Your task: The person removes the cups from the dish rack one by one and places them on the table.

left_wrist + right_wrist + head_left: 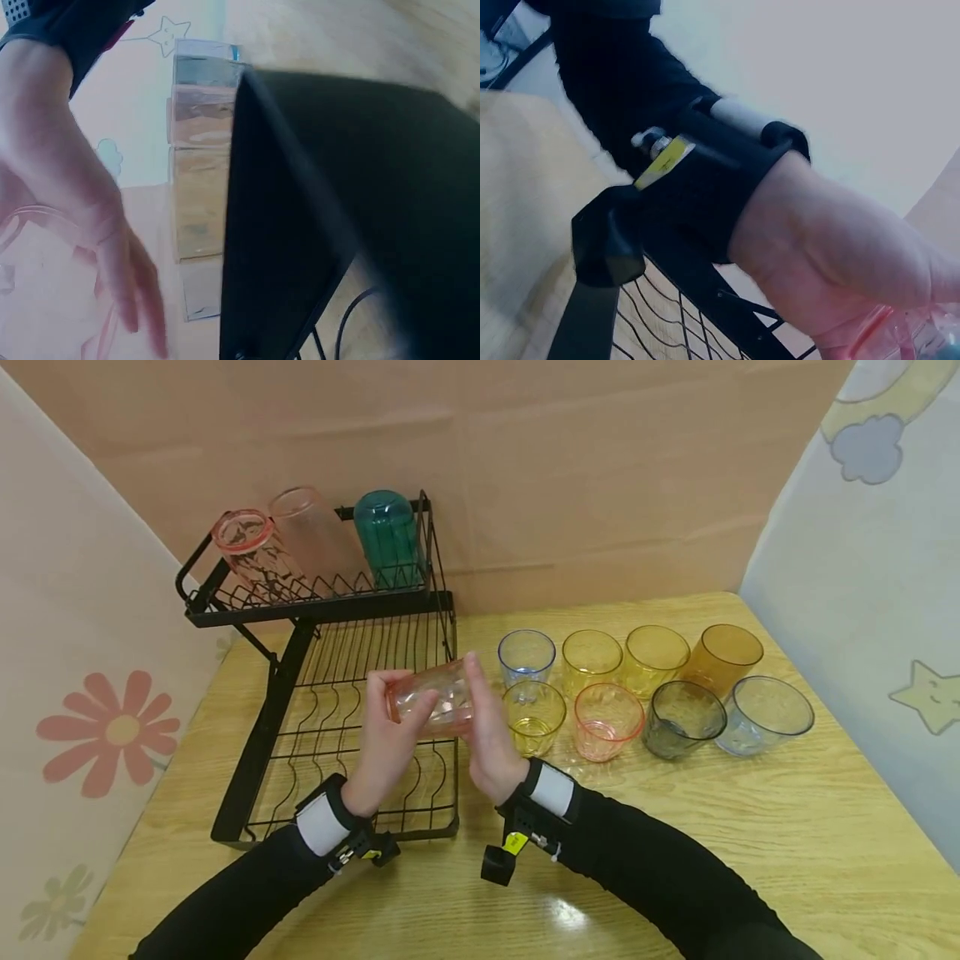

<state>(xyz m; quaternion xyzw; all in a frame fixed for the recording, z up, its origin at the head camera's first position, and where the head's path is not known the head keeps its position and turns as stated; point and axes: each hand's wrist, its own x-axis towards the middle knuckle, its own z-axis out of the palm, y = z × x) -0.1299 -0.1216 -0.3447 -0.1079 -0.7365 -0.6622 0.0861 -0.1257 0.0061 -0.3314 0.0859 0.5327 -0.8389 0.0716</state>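
A pink clear drinking glass [438,697] lies tilted on its side in the air over the right part of the black dish rack [450,817]. My left hand [384,727] holds its left end, thumb across the near side. At the other end, my right hand [491,735] grips the glass with the palm near that end; its far fingers are hidden in the head view. In the left wrist view the pink glass [37,300] shows beside the left hand [82,187]. The right wrist view catches part of the glass [922,334] by the right hand [840,255].
On the rack's upper tier stand a pink glass [258,556], a pale pink glass [311,539] and a teal glass [386,539], all upside down. Two rows of upright glasses stand right of the rack, including a red-rimmed glass [603,722], a grey glass [681,720] and an amber glass [723,660].
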